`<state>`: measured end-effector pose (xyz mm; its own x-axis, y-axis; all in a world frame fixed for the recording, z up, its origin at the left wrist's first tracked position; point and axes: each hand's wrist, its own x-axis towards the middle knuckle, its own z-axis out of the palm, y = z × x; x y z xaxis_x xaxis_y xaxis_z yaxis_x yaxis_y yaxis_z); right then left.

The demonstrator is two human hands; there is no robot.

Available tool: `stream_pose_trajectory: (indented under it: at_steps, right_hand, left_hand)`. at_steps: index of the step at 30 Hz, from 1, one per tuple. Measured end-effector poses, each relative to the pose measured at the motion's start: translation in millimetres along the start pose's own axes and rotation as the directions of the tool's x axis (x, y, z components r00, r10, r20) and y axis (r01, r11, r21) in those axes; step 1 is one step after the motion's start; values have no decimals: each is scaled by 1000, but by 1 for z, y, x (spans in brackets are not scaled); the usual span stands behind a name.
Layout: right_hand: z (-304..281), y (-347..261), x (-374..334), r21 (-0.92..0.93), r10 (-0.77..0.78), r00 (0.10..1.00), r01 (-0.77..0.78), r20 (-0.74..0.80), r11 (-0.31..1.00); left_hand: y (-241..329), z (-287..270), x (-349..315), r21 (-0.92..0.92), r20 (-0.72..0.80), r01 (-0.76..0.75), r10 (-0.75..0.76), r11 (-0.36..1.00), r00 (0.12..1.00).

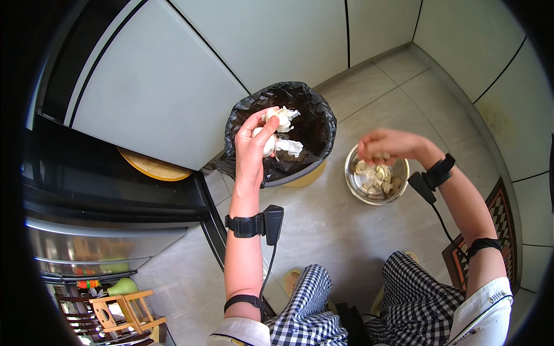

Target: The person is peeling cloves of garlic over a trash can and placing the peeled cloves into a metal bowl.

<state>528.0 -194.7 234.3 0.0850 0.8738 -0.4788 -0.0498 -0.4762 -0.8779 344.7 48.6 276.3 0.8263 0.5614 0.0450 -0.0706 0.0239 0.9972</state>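
Note:
My left hand [251,145] is closed around white garlic bulbs with loose papery skin, held over a bin [278,177] lined with a black plastic bag. One garlic bulb [281,119] shows near the fingertips, and a second lies lower in the palm. To the right, my right hand [392,144] hangs above a round steel bowl [378,201] with its fingers curled inward. Pale pieces like garlic cloves appear at its fingertips, though motion blurs them. Several garlic cloves [378,180] lie inside the bowl, which stands on the floor.
White cabinet fronts [277,40] rise behind the bin. A round wooden board [154,166] lies on a dark surface at left. At lower left are a small wooden chair [128,311] and a green pear-shaped object [123,286]. A patterned mat [501,222] edges the right side.

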Motion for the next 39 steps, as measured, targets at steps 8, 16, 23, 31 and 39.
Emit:
stream_pose_trajectory:
  at_steps: [8,16,23,31,39]
  right_hand:
    - [-6,123,30,-259,251,954,-288,-166,922]
    - [20,-71,9,-428,-446,790,261,-420,865]
    - [67,-93,56,-214,-519,729,476,-446,853]
    - [80,-92,78,-194,-550,593,557,-589,808]
    - [83,-81,87,-221,-536,557,534,-635,816]
  left_hand:
    - [-4,-4,2,42,49,11,-13,999,999]
    - [-2,-9,-2,155,49,-40,33,987,998]
    - [-4,11,-2,92,33,-88,85,992,996]
    - [-12,19,4,227,-24,-296,310,928,951]
    - [-10,17,1,24,19,-71,71,997,997]
